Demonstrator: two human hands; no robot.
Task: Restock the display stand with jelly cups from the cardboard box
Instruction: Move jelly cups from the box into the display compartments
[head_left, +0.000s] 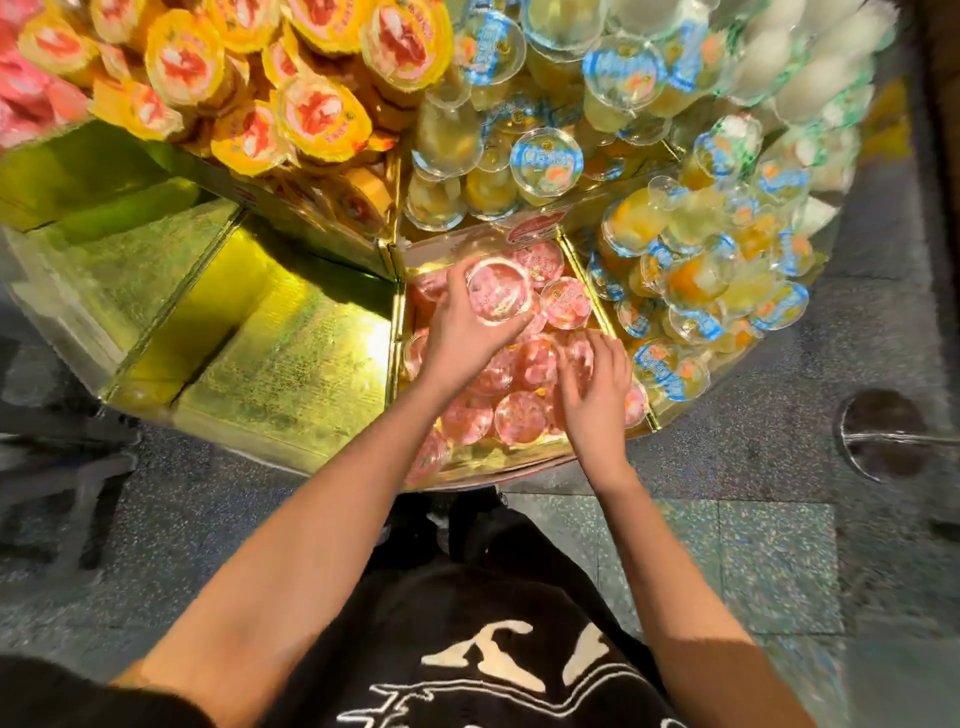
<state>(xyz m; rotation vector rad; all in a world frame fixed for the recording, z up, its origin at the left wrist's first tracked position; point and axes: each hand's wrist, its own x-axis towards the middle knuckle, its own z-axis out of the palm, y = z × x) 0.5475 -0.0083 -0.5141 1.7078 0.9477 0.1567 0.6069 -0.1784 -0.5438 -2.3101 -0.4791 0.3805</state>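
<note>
A round, tiered display stand (291, 364) with gold dividers fills the upper view. Its front compartment (519, 452) holds several pink jelly cups (519, 423). My left hand (462, 338) grips one pink jelly cup (498, 296) from the side, raised over the back of that compartment. My right hand (597, 400) rests with spread fingers on the pink cups at the compartment's right side; whether it holds one is unclear. The cardboard box is not in view.
Yellow-lidded cups (311, 114) are heaped on the upper tier at left, blue-lidded clear cups (701, 291) at right. Two gold compartments (156, 270) at left hold nothing. Speckled floor lies below, with a round metal plate (888, 434) at right.
</note>
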